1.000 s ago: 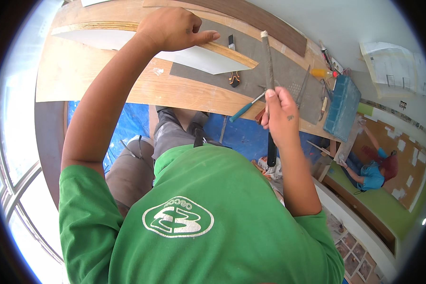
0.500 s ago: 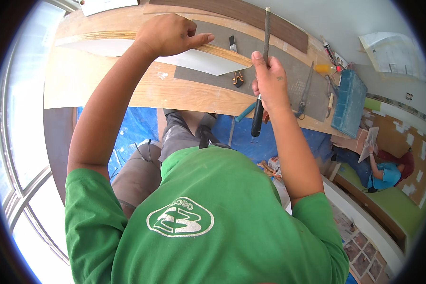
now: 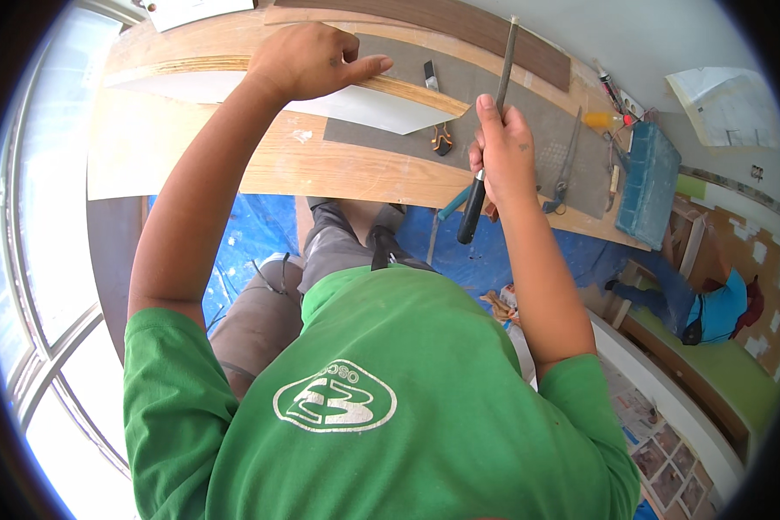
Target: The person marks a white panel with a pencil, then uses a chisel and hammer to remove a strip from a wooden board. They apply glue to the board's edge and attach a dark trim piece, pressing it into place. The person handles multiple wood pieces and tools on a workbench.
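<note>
A long plywood board with a white face stands on its narrow side on the wooden workbench. My left hand is closed over its upper edge, the thumb lying along the layered wood. In my right hand, just beyond the board's right end, is a slim grey file with a black handle. Its shaft points up and away, and its handle end hangs past the bench's near edge. Whether the file touches the board is hard to make out.
Behind the board lies a flat black-handled blade tool; an orange-and-black clamp-like tool lies in front. To the right are a handsaw, an orange bottle and a teal case. Another person bends at far right. Blue sheeting covers the floor.
My right hand and the file have shifted slightly right, and the file leans more. My left hand stays on the board. The other person has turned and bent over.
</note>
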The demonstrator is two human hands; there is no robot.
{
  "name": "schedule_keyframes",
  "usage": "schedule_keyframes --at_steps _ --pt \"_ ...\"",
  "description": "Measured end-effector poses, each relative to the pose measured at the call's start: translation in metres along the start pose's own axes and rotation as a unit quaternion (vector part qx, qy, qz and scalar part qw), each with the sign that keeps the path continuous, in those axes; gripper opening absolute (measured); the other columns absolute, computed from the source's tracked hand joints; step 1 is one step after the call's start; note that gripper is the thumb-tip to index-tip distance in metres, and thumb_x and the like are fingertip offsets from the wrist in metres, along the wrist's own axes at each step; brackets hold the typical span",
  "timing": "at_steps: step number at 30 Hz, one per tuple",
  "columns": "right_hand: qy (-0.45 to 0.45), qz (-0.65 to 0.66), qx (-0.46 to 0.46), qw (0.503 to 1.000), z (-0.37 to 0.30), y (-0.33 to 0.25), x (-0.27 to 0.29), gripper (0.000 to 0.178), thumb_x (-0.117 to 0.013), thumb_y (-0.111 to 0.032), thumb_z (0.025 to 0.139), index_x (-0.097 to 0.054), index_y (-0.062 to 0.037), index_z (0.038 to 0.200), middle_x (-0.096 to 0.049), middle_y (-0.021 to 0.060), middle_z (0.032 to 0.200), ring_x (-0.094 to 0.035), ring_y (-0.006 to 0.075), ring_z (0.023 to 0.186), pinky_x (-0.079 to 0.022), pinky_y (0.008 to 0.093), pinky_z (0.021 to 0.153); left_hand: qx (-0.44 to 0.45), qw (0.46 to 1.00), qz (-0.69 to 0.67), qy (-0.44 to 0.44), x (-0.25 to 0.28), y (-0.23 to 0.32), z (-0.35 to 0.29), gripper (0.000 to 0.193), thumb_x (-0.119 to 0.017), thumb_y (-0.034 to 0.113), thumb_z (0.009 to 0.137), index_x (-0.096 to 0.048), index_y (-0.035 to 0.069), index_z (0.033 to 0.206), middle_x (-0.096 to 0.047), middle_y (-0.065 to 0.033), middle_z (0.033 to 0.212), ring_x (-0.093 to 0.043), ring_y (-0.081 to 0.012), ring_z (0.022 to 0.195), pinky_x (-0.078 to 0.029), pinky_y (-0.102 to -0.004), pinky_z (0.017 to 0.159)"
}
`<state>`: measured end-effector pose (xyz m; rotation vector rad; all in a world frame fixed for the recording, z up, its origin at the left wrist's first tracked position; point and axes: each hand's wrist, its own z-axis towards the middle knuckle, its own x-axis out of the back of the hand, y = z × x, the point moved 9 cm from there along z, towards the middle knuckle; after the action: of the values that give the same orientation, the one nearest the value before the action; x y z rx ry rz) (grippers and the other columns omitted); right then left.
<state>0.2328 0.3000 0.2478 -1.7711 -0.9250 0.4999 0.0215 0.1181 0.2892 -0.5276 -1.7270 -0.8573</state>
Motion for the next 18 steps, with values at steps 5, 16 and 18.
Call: schedule_keyframes --at_steps 5,16,18 --pt "-0.007 -0.148 0.076 0.986 -0.01 0.007 -0.004 0.055 -0.09 -0.045 0.085 -0.054 -0.0046 0.097 -0.052 -0.0007 0.074 -0.048 0.0054 0.052 -0.041 0.0236 0.044 0.003 1.0 -0.005 -0.001 0.002 -0.001 -0.001 0.068 -0.054 0.076 0.095 -0.083 0.014 0.093 -0.075 -0.0106 0.075 -0.072 -0.0283 0.072 -0.057 -0.0424 0.068" --pt "-0.051 -0.084 0.015 0.995 -0.038 0.012 0.023 0.036 -0.055 -0.039 0.111 -0.057 -0.0064 0.096 -0.047 -0.0023 0.067 -0.047 0.0078 0.048 -0.038 0.0255 0.043 0.007 1.0 0.007 -0.007 -0.003 -0.002 0.002 0.072 -0.052 0.078 0.095 -0.083 0.013 0.095 -0.077 -0.0091 0.078 -0.074 -0.025 0.072 -0.057 -0.0406 0.067" --pt "-0.042 -0.172 0.024 0.984 -0.053 0.014 0.028 0.036 -0.055 -0.039 0.111 -0.058 -0.0066 0.095 -0.048 -0.0026 0.065 -0.047 0.0076 0.048 -0.039 0.0253 0.044 0.01 1.0 0.005 -0.001 -0.003 -0.003 0.002 0.074 -0.049 0.081 0.095 -0.082 0.015 0.089 -0.075 -0.0098 0.075 -0.074 -0.0265 0.075 -0.058 -0.0425 0.07"
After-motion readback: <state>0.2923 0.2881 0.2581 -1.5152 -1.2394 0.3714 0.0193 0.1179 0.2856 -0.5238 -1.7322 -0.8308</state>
